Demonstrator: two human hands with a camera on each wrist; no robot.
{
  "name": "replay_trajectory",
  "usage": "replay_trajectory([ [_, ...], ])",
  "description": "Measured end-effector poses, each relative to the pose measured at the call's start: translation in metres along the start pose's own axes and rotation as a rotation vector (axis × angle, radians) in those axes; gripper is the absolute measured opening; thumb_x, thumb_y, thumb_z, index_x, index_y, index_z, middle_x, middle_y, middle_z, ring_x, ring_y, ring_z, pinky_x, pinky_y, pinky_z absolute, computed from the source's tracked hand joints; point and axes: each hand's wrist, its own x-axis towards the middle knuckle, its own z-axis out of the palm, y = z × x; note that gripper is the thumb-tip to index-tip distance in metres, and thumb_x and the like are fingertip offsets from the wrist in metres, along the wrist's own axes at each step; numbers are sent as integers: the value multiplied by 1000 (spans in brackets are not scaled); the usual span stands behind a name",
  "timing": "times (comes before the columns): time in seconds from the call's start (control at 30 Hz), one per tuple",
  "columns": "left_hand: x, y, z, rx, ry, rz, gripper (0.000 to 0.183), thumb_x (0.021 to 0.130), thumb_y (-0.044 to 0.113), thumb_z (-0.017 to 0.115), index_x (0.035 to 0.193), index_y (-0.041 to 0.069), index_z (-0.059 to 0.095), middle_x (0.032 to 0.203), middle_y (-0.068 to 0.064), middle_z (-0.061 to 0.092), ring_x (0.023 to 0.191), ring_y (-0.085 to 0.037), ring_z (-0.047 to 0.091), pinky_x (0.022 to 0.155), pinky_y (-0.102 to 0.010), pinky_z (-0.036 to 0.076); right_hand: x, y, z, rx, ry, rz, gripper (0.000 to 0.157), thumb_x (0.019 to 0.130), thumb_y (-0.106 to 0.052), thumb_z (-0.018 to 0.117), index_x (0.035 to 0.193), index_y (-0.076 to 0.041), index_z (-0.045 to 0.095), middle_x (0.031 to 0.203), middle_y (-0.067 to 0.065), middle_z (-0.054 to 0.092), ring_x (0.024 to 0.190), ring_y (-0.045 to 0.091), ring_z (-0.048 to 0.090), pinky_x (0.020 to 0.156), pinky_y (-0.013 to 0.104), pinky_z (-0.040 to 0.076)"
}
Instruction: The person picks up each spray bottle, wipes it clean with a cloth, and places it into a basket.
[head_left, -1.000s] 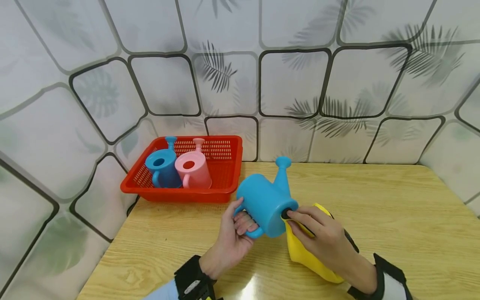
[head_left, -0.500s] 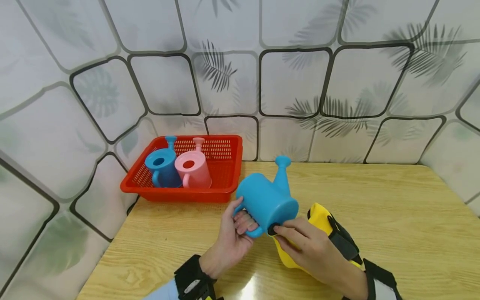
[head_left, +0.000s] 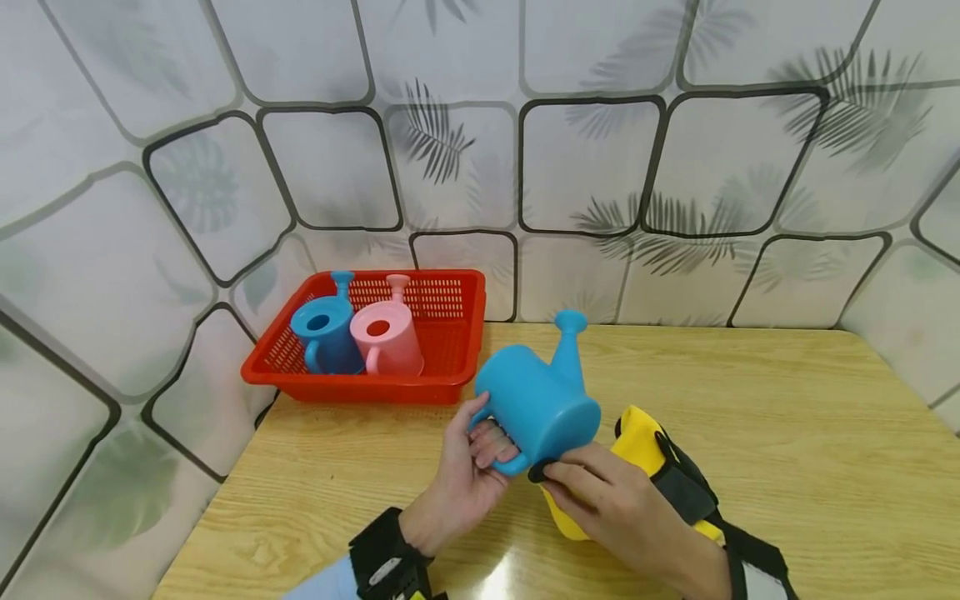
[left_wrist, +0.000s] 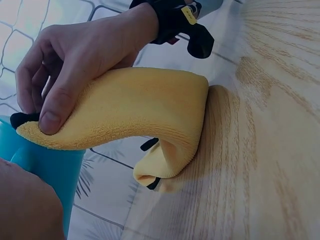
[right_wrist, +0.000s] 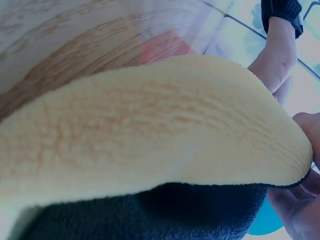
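My left hand (head_left: 461, 479) grips the handle of a blue watering can (head_left: 528, 400), tipped so its base faces right and toward me and its spout points up. A yellow cleaning cloth (head_left: 639, 435) with a dark grey side hangs from my right hand (head_left: 622, 512), which pinches one corner at the lower edge of the can's base. In the left wrist view, the right thumb presses on the cloth (left_wrist: 140, 100) close to the can (left_wrist: 60, 170), and the rest of the cloth droops to the table. Cloth (right_wrist: 140, 125) covers most of the right wrist view.
A red plastic basket (head_left: 360, 392) stands at the back left of the wooden table (head_left: 787, 417). Inside it are another blue watering can (head_left: 330, 337) and a pink watering can (head_left: 393, 342), both upright. A patterned wall covering (head_left: 585, 167) rises behind the table.
My right hand has moved left and down with the cloth, from the middle of the can's base to its lower edge. The left hand and watering can have barely shifted.
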Motion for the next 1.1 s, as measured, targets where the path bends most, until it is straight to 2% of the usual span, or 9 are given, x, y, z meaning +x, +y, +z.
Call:
replay_trajectory([
  [0.2,0,0,-1,5,-6,10,49,90,30,62,55,20,30,48,8,25,38,-5,32,46,-18,32,0,3,-4,-26,9,12,33,99,-34,52,90,-9,73,88,-1,67,80,11,63,64,27,61],
  [0.37,-1,-1,-2,-1,5,4,48,89,31,63,55,19,31,48,8,26,39,-6,32,46,-18,32,-1,8,-9,-45,10,48,38,99,-36,49,90,-8,73,87,0,67,78,11,63,62,28,61],
  [0.6,-2,-1,-4,6,28,17,48,89,31,63,54,18,32,48,8,26,39,-6,32,45,-18,31,-4,20,-14,-94,59,42,36,99,-34,51,88,-7,72,83,3,67,72,14,64,56,28,59],
  [0.87,-3,0,-4,-14,21,24,48,90,31,62,54,18,31,49,8,24,39,-7,33,45,-19,32,-10,34,-21,-124,83,88,40,100,-36,49,89,-5,72,82,6,67,67,14,64,53,28,59],
  [1.1,-4,0,-4,-19,11,21,48,90,32,62,55,19,30,50,7,24,40,-7,32,46,-19,33,-14,44,-28,-121,93,137,42,100,-37,49,91,-4,72,84,4,68,70,12,66,54,29,61],
])
